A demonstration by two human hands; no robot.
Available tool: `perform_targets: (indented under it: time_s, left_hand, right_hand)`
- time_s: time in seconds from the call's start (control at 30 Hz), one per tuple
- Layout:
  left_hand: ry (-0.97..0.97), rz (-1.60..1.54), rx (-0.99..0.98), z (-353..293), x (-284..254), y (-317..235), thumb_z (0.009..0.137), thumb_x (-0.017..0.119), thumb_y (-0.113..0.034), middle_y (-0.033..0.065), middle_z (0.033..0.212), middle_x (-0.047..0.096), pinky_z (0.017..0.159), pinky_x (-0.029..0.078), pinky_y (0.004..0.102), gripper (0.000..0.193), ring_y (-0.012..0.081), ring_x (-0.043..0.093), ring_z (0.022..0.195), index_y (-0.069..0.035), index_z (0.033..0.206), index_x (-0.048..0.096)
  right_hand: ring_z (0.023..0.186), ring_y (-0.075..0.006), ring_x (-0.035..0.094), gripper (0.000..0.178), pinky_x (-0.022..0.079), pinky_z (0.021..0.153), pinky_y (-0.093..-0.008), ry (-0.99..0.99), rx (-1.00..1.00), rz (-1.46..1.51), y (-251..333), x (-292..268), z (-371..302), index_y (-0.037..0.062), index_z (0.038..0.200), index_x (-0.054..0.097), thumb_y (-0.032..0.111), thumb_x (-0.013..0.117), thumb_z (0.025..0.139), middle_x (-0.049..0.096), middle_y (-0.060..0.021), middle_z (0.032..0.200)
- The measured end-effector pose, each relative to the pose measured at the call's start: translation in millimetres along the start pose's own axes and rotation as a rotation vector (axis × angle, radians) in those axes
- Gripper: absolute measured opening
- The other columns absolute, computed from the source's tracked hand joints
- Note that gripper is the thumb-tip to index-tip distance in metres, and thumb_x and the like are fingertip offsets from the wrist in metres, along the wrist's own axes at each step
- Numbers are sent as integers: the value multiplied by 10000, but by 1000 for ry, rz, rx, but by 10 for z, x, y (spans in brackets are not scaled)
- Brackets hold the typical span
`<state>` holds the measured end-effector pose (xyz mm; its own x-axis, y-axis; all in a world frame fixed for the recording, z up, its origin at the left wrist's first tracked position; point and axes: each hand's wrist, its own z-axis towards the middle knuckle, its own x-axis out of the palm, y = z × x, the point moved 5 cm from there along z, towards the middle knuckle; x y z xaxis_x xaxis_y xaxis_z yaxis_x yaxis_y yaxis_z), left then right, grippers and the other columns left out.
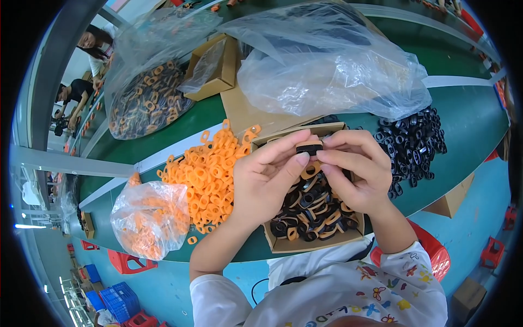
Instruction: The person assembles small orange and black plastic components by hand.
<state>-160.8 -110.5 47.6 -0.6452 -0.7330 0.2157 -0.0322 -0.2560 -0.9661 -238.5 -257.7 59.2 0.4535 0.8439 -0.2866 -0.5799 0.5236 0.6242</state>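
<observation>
Both my hands meet over an open cardboard box [317,245] and pinch one small ring-shaped plastic part [309,148], black with an orange layer. My left hand [264,177] grips its left side between thumb and fingers. The fingertips of my right hand [357,170] close on its right side. Inside the box lie many joined black-and-orange parts [313,210]. To the left is a heap of loose orange rings [210,180]; to the right, a heap of loose black rings [411,144].
A clear bag of orange parts [150,218] sits at the table's left edge. Farther back are a bag of mixed parts [150,101], a small carton [212,68] and a large plastic bag [332,65]. Red stools [131,261] stand on the floor. Two people are at the far left.
</observation>
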Motion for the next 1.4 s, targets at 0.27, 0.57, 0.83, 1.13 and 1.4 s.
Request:
perform_targets:
  time_s: [0.27, 0.57, 0.83, 1.13, 1.4]
  left_hand:
    - [-100, -414, -318, 37, -147, 50, 945, 570, 12, 205, 1210, 637, 945, 564, 364, 379, 300, 661, 1092, 49, 1321, 527]
    - [-102, -377, -306, 82, -197, 39, 969, 592, -68, 171, 1202, 629, 944, 563, 357, 353, 290, 635, 1139, 50, 1298, 548]
    - [-35, -59, -48, 60, -184, -7, 886, 637, 62, 169, 1203, 602, 925, 575, 357, 315, 276, 650, 1093, 28, 1197, 603]
    - [12, 126, 103, 57, -134, -116, 832, 654, 144, 157, 1207, 594, 946, 556, 337, 252, 237, 654, 1085, 48, 1065, 655]
    - [-19, 34, 68, 53, -152, -92, 854, 676, 95, 156, 1173, 641, 920, 562, 321, 238, 203, 662, 1063, 32, 1080, 640]
  right_hand:
    - [682, -135, 619, 172, 465, 624, -249, 35, 336, -185, -284, -416, 71, -2, 972, 725, -31, 659, 816, 683, -67, 763]
    - [558, -214, 533, 293, 453, 571, -315, 228, 506, -620, -702, -678, -114, -8, 1027, 703, 57, 684, 742, 679, -134, 789]
    - [701, -247, 596, 373, 498, 651, -342, 320, 515, -617, -723, -401, -161, 3, 1134, 667, 47, 717, 768, 625, -136, 943]
    - [702, -262, 624, 383, 508, 646, -348, 359, 523, -591, -839, -378, -239, -15, 1117, 662, -58, 687, 737, 625, -141, 881]
    - [741, -284, 610, 402, 508, 684, -355, 301, 545, -612, -813, -395, -212, -30, 1142, 644, -57, 664, 742, 613, -148, 894]
